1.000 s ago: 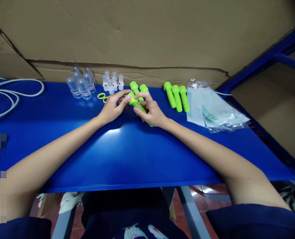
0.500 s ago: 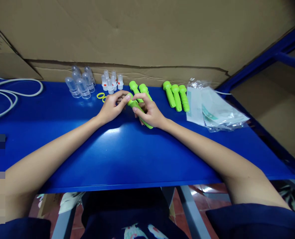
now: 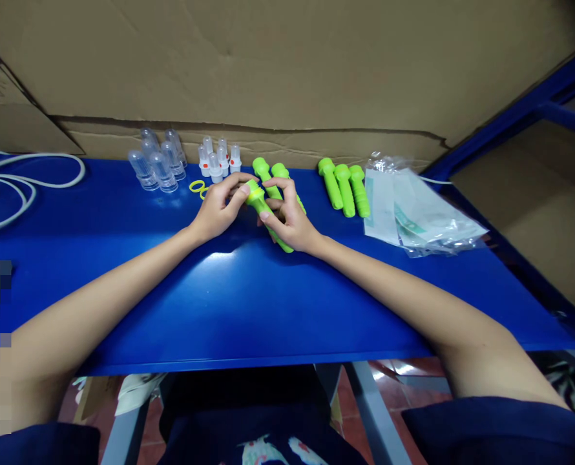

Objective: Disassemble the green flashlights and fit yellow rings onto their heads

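Note:
Between my hands is a bright green flashlight-shaped tube (image 3: 259,200), tilted, with its wide threaded head up and to the left. A yellow ring sits around it just below the threads. My left hand (image 3: 220,205) pinches the head end with thumb and fingers. Wrapped about the body is my right hand (image 3: 291,218), its thumb along the near side and its index finger raised near the head. Two more green tubes (image 3: 262,169) lie just behind my hands, partly covered by my fingers. Yellow rings (image 3: 197,186) lie beside my left hand, one partly hidden.
Clear plastic domes (image 3: 163,173) and small white capped pieces (image 3: 214,169) stand at the back left. Three green tubes (image 3: 344,190) and clear bags with printed sheets (image 3: 413,206) lie to the right. A white cable (image 3: 30,184) loops at far left. Cardboard (image 3: 268,64) walls the blue table's (image 3: 249,310) back.
The green tube has turned slightly in my hands, its lower end shifting left, and its threaded head and yellow ring show more. My right index finger has lifted away from the head.

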`<state>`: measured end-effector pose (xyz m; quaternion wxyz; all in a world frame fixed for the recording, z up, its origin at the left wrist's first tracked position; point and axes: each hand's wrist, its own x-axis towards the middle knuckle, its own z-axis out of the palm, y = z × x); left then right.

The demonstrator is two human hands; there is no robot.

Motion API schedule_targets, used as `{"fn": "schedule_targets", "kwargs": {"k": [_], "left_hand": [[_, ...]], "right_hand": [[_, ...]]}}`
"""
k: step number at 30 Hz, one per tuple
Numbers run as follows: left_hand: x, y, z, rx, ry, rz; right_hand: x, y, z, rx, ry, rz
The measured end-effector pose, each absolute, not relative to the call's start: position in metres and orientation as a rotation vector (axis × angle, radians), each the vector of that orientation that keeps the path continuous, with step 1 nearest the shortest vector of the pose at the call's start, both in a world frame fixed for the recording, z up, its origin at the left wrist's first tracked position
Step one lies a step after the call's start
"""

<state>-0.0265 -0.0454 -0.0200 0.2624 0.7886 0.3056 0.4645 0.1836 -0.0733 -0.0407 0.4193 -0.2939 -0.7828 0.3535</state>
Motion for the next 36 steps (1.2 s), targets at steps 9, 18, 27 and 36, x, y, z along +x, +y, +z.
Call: {"fn": "schedule_targets", "kwargs": {"k": [9, 18, 27, 36], "left_hand": [[-0.0297, -0.0395, -0.0217, 2.172, 0.79, 1.278], [-0.0273, -0.0385, -0.0237, 2.157, 0.741, 1.266], [-0.0282, -0.0367, -0.027, 2.179, 0.612, 1.305], [-0.0282, -0.0372, -0.028, 2.164, 0.617, 1.329]], "right_hand": [[0.1815, -0.0683, -0.0421, -0.762, -1.904, 0.892], [0.1829, -0.0644, -0.0479, -0.803, -1.936, 0.516], [0.1836, -0.066, -0.0445, -0.756, -1.965, 0.441], [0.1813, -0.0664, -0.0427, -0.675, -1.988, 0.363]]}}
